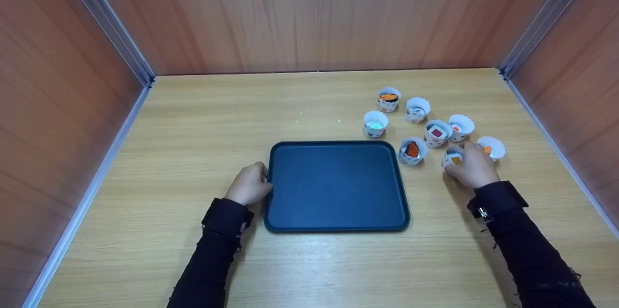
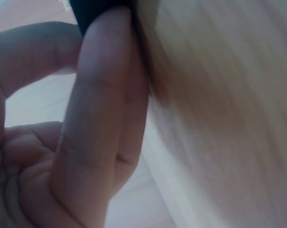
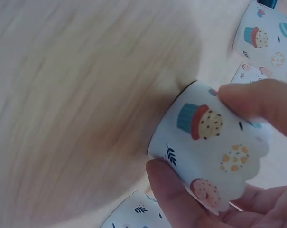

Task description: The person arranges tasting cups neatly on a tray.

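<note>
A dark blue rectangular tray [image 1: 337, 187] lies on the table. At its left edge is my left hand [image 1: 248, 184], thumb and fingers pinching the rim; the left wrist view shows the fingertips on a dark tray corner [image 2: 98, 12]. My right hand [image 1: 475, 168] pinches a white paper baking cup [image 3: 205, 137] by its sides, thumb on one side and fingers on the other. Cupcake and cookie prints cover that cup, and something yellow-brown shows inside it in the head view. A cup with orange contents [image 1: 492, 146] stands just right of this hand.
Several more printed paper cups stand right of and behind the tray, among them one with dark red contents [image 1: 436, 133], one with orange-red [image 1: 412, 150] and one with pale green [image 1: 375, 124]. Wooden panels [image 1: 319, 18] wall the table at the back and both sides.
</note>
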`<state>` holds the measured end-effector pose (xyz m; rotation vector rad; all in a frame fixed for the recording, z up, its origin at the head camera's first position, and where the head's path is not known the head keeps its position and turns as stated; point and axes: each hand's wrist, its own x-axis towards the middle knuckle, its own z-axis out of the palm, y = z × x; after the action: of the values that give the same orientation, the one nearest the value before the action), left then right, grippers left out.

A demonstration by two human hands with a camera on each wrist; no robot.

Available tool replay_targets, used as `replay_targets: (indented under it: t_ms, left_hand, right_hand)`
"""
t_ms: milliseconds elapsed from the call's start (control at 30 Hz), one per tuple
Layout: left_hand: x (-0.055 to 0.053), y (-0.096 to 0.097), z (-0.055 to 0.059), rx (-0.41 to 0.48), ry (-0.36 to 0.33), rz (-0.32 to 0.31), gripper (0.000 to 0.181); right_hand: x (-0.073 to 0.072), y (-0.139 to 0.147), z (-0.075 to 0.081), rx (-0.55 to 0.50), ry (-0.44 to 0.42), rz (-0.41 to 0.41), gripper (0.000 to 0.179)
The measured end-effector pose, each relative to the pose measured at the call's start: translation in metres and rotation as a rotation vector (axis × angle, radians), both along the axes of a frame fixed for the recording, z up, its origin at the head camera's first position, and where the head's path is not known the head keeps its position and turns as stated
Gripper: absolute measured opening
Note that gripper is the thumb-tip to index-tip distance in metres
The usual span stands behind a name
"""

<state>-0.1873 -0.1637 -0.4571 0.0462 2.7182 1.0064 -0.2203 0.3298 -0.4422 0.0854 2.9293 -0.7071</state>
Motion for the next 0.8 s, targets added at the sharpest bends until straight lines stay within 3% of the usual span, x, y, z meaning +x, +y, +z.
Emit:
replay_targets:
  t_ms: [300, 567, 800]
  left_hand:
    - [0.000, 0.001, 0.001, -0.006, -0.009, 0.007, 0.023]
    - [0.000, 0.000, 0.000, 0.003, -0.003, 0.009, 0.020]
    - [-0.001, 0.001, 0.000, -0.021, -0.002, 0.009, 0.021]
  right_hand:
    - [0.002, -0.003, 0.011, 0.000, 0.015, -0.005, 0.076]
    - [0.003, -0.028, 0.042, 0.008, 0.173, 0.044, 0.075]
    - [-0.003, -0.076, 0.059, -0.037, 0.299, 0.141, 0.058]
